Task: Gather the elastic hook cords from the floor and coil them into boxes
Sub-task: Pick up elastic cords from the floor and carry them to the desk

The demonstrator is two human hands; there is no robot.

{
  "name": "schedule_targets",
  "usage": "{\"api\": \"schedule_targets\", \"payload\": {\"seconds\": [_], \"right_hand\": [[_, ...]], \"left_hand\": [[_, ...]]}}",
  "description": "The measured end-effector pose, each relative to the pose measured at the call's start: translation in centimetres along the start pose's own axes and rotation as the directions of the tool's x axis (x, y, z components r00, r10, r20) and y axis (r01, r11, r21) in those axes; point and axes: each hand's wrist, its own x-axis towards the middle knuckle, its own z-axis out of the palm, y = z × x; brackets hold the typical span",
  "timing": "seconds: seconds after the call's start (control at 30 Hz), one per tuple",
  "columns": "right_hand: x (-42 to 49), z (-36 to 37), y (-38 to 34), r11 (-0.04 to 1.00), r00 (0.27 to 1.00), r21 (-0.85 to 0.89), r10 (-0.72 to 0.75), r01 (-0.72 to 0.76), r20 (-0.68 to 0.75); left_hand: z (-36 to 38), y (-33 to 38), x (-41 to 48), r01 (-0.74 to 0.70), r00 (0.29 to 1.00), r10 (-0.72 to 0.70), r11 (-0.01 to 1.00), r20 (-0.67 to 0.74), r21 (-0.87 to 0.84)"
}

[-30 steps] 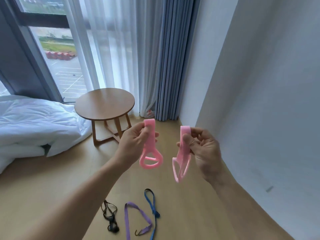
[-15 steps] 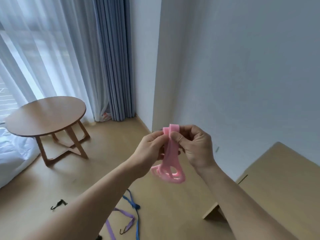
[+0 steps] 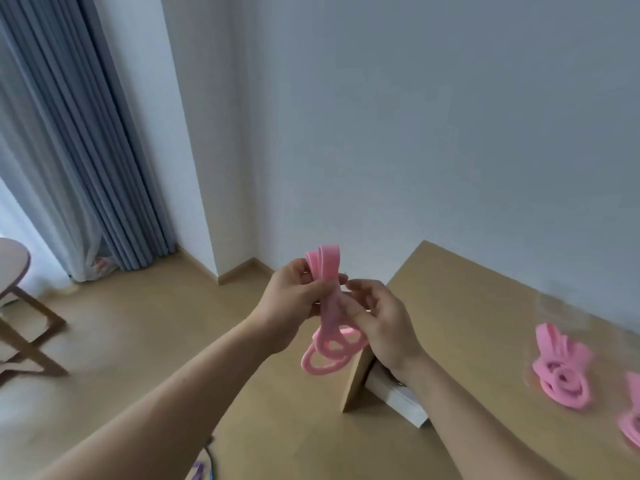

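Head view.

**Item:** pink cord (image 3: 328, 308), folded into several flat loops and held in the air between both hands. Its upper folds stand above the fingers and its lower loops hang below them.

**Left hand** (image 3: 294, 299): thumb and fingers are curled round the upper part of the bundle, pinching it.

**Right hand** (image 3: 381, 323): just right of the left hand and slightly lower. Its fingers are curled onto the middle of the same bundle, gripping it.

**Below and right of the right hand:** wooden counter (image 3: 467, 306). Its near-left corner lies under the right wrist and its far edge runs along the wall (image 3: 415, 116).

**On the counter, well right of the right hand:**
- second pink bundle (image 3: 561, 370), coiled and blurred
- third pink bundle (image 3: 632, 422), cut off by the frame's right edge

**Under the right wrist, against the counter's side panel:** white object (image 3: 398, 400), partly hidden by the forearm.

**Below and left of the left hand:** floor (image 3: 156, 341), wooden boards showing from the counter's side panel to the curtain (image 3: 86, 150) and the wall corner.

**Far left of the left hand:** round table (image 3: 14, 261), cut off by the frame edge.

**Under the left forearm, at the bottom edge:** purple cord (image 3: 198, 471) on the floor, mostly out of frame.
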Motion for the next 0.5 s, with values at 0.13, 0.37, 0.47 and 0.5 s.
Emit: {"api": "schedule_targets", "payload": {"seconds": [0.13,0.37,0.47,0.5], "right_hand": [[-2.7,-7.4,1.0,0.998,0.999,-0.025,0.052,-0.051,0.014],[-6.1,-20.6,2.8,0.995,0.98,-0.073,0.054,-0.068,-0.189],[-8.2,-25.6,4.2,0.992,0.945,-0.007,0.115,-0.123,-0.306],[-8.9,-27.1,4.7,0.989,0.93,0.009,0.143,-0.149,-0.337]], "left_hand": [[8.0,-1.0,2.1,0.029,0.999,-0.027,0.998,0.024,-0.058],[22.2,-4.4,6.1,-0.031,0.992,0.006,0.981,0.13,0.189],[28.0,-6.5,7.0,0.037,0.956,-0.087,0.983,0.279,0.179],[29.8,-7.1,7.4,0.054,0.94,-0.115,0.98,0.321,0.192]]}}
